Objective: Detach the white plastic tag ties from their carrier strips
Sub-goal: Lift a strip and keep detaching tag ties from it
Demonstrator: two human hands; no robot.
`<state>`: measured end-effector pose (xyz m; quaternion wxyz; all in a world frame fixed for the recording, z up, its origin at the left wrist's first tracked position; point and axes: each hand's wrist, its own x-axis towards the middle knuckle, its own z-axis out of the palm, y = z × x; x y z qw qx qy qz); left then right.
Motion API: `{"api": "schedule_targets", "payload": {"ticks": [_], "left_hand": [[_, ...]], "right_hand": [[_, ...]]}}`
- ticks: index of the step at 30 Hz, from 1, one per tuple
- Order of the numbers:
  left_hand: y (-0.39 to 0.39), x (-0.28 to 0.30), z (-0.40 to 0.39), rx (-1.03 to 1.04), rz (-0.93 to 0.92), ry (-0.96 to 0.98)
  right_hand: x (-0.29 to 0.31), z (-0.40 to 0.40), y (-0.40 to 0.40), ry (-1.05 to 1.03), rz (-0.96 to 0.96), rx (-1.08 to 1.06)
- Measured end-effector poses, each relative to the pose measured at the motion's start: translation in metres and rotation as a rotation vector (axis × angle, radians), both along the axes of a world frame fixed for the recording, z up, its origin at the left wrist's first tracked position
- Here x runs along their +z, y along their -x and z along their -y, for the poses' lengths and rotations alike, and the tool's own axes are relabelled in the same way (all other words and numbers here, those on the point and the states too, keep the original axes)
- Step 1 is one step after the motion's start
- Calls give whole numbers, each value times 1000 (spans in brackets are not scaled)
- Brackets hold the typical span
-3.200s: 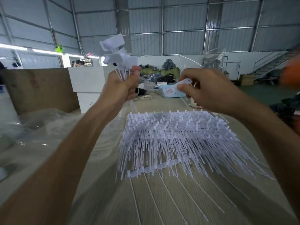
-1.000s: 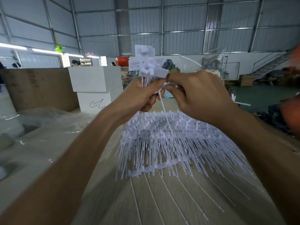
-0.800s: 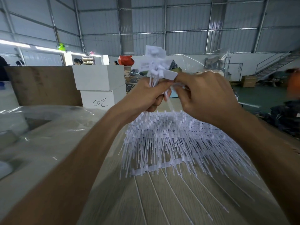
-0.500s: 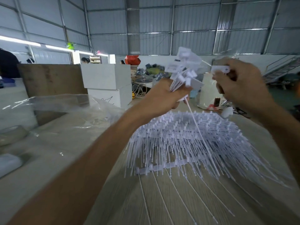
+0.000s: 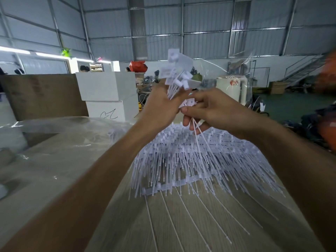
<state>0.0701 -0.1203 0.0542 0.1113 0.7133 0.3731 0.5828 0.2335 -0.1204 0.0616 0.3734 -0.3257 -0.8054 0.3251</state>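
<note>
A corrugated metal wall (image 5: 200,20) rises behind; strip lights (image 5: 14,50) glow at left, white boxes (image 5: 107,91) stand beyond the bench's (image 5: 181,224) far-left corner, a staircase (image 5: 305,70) at right.

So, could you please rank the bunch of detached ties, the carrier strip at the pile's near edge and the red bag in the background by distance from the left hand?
1. Bunch of detached ties: in the left hand, flags up.
2. Carrier strip: on the table, below the hands.
3. Red bag: far behind, across the hall.
</note>
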Motion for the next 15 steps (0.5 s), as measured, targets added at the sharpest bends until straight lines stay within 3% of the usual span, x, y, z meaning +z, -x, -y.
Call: {"api": "schedule_targets", "payload": {"ticks": [6, 10, 13, 15], "left_hand": [[2, 3, -2, -141, 228, 260], [4, 4, -3, -286, 420, 424], [-2, 1, -1, -306, 423, 470], [-8, -2, 2, -255, 332, 493]], "right_hand": [[3, -2, -6, -25, -45, 7], [5, -5, -4, -95, -321, -97], [6, -4, 2, -127, -528, -148], [5, -2, 8, -126, -612, -168]]}}
